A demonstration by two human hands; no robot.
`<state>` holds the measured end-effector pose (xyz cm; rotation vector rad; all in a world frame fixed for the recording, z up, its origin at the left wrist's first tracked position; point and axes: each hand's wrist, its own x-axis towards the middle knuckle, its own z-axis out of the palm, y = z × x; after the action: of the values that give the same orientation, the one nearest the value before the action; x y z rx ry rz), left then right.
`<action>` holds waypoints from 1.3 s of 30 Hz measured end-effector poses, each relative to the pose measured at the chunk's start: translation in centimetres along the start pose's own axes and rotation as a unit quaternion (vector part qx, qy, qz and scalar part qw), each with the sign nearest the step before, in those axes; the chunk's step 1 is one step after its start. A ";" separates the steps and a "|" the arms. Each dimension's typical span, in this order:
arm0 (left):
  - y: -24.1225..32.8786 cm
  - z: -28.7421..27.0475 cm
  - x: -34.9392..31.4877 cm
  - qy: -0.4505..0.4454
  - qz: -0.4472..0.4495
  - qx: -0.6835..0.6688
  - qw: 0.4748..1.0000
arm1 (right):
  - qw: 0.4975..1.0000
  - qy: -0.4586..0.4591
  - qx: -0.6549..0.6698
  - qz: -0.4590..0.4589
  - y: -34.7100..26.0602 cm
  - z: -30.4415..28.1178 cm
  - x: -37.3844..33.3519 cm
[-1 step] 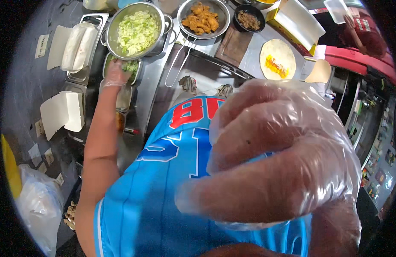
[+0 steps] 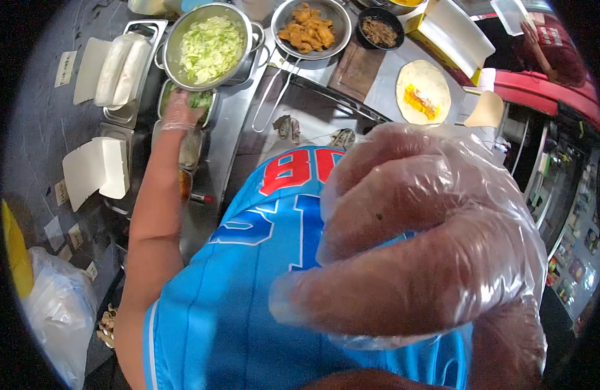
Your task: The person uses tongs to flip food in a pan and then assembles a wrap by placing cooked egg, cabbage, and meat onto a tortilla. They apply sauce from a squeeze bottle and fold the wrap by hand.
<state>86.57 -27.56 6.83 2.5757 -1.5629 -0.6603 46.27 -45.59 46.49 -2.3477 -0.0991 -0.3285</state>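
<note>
My left hand, in a clear plastic glove, reaches into a steel tray of shredded green vegetables. Its fingertips are hidden, so I cannot see whether they grip any. Just beyond stands a steel pot of chopped cabbage. My right hand, also gloved, looms large and close. Its fingers are loosely curled and apart, and nothing shows in them. Beyond it on the steel counter lies a round flatbread with a yellow and orange filling on its lower middle.
A strainer of fried pieces and a black bowl of shredded meat stand at the back. Wrapped white packs and an opened paper box are at left. Another person is at far right, near a wooden paddle.
The whole view has shifted very slightly. My left hand stays in the tray of greens, and my right hand keeps its curled shape.
</note>
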 end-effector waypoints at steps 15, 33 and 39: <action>0.9 0.3 2.9 -0.079 -0.021 -0.008 0.997 | 0.859 0.244 0.139 0.427 7.7 8.6 -12.2; -1.8 -6.4 2.7 -0.151 -0.240 -0.372 0.884 | 0.865 0.205 0.011 0.458 9.5 8.3 -15.8; -3.3 -5.5 3.0 -0.148 -0.260 -0.393 0.869 | 0.859 0.219 0.033 0.461 9.7 8.9 -16.9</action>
<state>92.64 -29.42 9.93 2.2491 -0.3971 -1.4263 33.48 -45.89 29.35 -1.9192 1.1719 -0.3422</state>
